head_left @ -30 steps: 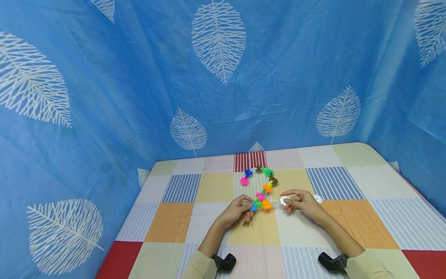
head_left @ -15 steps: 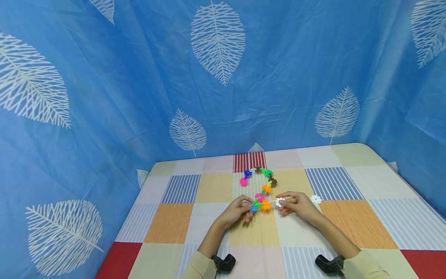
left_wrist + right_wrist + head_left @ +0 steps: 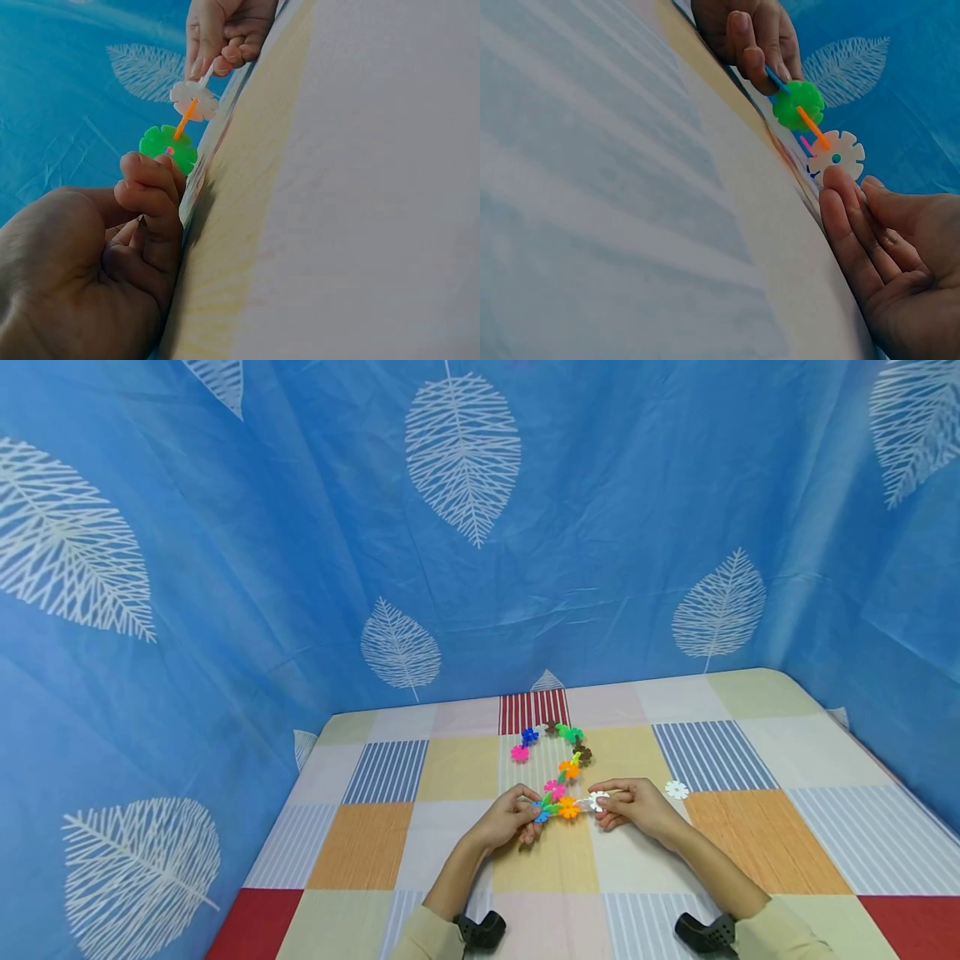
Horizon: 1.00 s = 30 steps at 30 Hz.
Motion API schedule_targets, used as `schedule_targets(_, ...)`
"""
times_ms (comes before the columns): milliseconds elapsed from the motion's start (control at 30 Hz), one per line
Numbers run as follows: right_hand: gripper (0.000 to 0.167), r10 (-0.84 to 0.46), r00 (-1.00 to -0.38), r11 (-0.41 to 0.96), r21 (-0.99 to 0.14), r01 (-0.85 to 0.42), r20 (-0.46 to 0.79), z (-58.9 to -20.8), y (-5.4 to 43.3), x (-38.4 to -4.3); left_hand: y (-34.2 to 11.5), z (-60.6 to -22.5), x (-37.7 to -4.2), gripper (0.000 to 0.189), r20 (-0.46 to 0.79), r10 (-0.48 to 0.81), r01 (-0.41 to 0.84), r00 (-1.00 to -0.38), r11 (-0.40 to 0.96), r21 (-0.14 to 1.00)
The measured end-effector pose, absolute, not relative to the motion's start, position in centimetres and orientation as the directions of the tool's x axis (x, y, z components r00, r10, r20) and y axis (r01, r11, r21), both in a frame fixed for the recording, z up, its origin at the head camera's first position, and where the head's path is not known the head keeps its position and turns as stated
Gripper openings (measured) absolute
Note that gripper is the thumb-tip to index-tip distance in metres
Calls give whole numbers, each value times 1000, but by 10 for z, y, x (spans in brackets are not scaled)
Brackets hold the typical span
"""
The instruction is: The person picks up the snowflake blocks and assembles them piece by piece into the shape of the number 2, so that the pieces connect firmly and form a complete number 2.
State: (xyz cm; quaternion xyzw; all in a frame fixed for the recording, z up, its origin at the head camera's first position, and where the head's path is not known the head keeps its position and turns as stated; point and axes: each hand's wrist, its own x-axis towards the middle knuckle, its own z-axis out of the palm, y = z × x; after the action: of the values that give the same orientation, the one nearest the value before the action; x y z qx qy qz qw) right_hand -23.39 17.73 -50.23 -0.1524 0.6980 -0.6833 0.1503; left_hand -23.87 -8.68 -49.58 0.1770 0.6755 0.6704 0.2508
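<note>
My left hand (image 3: pixel 504 820) pinches a light-blue flower-shaped interlocking disc (image 3: pixel 542 815) at the near end of a colourful disc chain. A green disc (image 3: pixel 799 105) and an orange disc (image 3: pixel 567 807) follow it rightward. In the left wrist view a white disc (image 3: pixel 193 101) is slotted onto the orange one, which stands edge-on. My right hand (image 3: pixel 637 807) pinches another white disc (image 3: pixel 597 801) between thumb and fingers, edge-on in the left wrist view. The two white discs meet there; how deeply they interlock is hidden by the fingertips.
The chain curves away over the patchwork cloth (image 3: pixel 450 852), past a brown disc (image 3: pixel 582 754) and a blue disc (image 3: pixel 529 737) to a pink disc (image 3: pixel 520 752). A loose white disc (image 3: pixel 677 790) lies right of my right hand. Behind stands a blue curtain (image 3: pixel 570 568).
My right hand has moved left with its white disc, closing the gap to the white disc on the chain. My left hand keeps its pinch on the light-blue disc. The view has shifted slightly.
</note>
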Motion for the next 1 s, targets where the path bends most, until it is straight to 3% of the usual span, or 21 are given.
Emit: schedule_targets(1000,41,-414,-908,22,-998,52,-56,-494,174,-232,-84,-495,-239,11,-94,573,-50,-815,91,995)
